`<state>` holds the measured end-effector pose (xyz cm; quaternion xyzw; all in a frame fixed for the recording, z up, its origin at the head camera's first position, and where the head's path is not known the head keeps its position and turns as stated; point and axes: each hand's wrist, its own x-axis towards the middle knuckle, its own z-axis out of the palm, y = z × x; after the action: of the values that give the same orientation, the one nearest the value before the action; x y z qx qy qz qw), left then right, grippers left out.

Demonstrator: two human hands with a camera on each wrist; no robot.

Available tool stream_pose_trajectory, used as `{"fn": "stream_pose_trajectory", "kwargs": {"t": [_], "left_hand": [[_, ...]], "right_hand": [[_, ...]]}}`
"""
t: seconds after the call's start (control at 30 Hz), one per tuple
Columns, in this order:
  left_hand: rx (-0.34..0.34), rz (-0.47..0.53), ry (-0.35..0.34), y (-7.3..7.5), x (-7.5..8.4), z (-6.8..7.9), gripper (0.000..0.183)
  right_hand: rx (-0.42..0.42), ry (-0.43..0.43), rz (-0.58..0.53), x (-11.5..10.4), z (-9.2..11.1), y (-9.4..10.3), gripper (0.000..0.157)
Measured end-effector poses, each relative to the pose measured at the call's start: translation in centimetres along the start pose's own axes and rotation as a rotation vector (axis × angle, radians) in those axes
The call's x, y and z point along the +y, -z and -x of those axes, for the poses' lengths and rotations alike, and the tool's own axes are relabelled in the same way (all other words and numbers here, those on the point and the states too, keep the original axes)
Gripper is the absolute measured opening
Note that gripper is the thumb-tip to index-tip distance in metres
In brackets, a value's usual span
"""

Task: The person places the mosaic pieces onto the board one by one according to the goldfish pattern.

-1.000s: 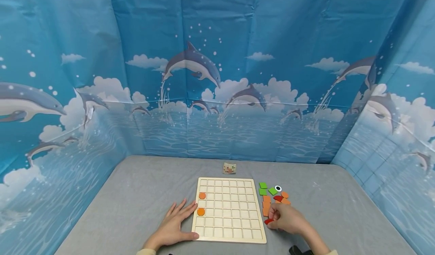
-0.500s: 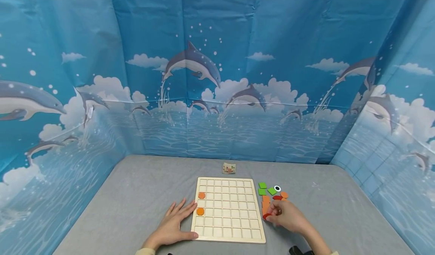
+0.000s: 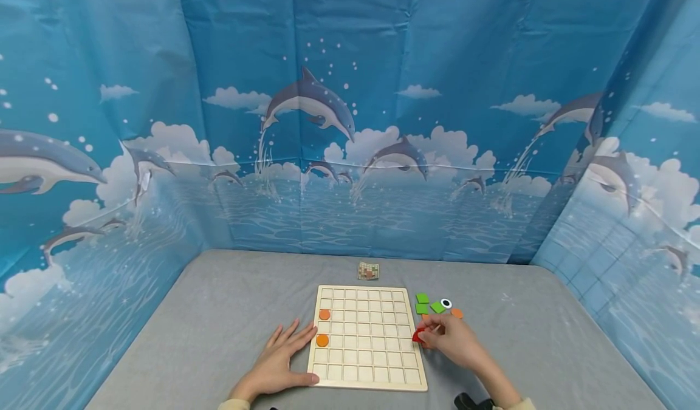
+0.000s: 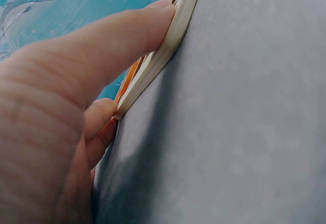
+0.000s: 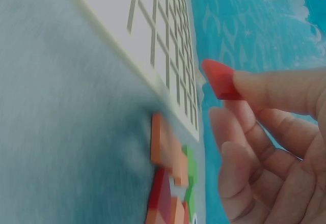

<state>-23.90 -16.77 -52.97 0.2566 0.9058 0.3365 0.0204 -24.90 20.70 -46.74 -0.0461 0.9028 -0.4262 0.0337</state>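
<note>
A pale wooden grid board [image 3: 367, 343] lies on the grey table, with two orange round pieces [image 3: 322, 340] in its left column. My left hand [image 3: 279, 361] rests at the board's left edge, fingers spread and straight, thumb and fingertips touching the rim. In the right wrist view, my right hand [image 5: 275, 142] pinches a red piece [image 5: 221, 80] with a curved edge between thumb and finger. The head view puts that hand [image 3: 451, 337] at the board's right edge, with the red piece [image 3: 418, 335] over the rim. Some loose pieces are hidden behind it.
Right of the board lie green squares [image 3: 422, 308], a white ring-shaped piece with a black centre [image 3: 446, 304] and orange pieces [image 3: 456, 314]. Another red piece [image 5: 160, 193] shows in the right wrist view. A small patterned card [image 3: 369, 271] lies beyond the board. A dolphin-print curtain [image 3: 350, 124] surrounds the table.
My right hand has lifted the red piece and moved it left and away from me, from beside the loose pieces to the board's right edge. The left hand has stayed in place.
</note>
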Motion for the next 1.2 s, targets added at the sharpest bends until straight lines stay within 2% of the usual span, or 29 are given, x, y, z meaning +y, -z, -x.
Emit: {"fn": "stream_pose_trajectory", "kwargs": {"t": [0.17,0.37,0.57,0.9,1.2], "left_hand": [[0.002,0.007,-0.004,0.1,0.0,0.0,0.089],[0.002,0.013,-0.008,0.1,0.0,0.0,0.089],[-0.003,0.001,0.001,0.0,-0.2,0.0,0.089],[0.001,0.017,-0.002,0.1,-0.1,0.0,0.089],[-0.006,0.008,0.000,0.1,-0.2,0.0,0.089]], "right_hand": [[-0.001,0.044,-0.069,-0.8,-0.5,-0.6,0.012],[-0.017,0.090,-0.087,-1.6,-1.5,-1.7,0.011],[-0.064,0.127,-0.150,-2.4,-2.8,-2.7,0.013],[-0.091,0.232,-0.111,-4.0,-5.1,-5.1,0.008],[-0.093,0.273,-0.048,-5.2,-6.3,-6.8,0.005]]}}
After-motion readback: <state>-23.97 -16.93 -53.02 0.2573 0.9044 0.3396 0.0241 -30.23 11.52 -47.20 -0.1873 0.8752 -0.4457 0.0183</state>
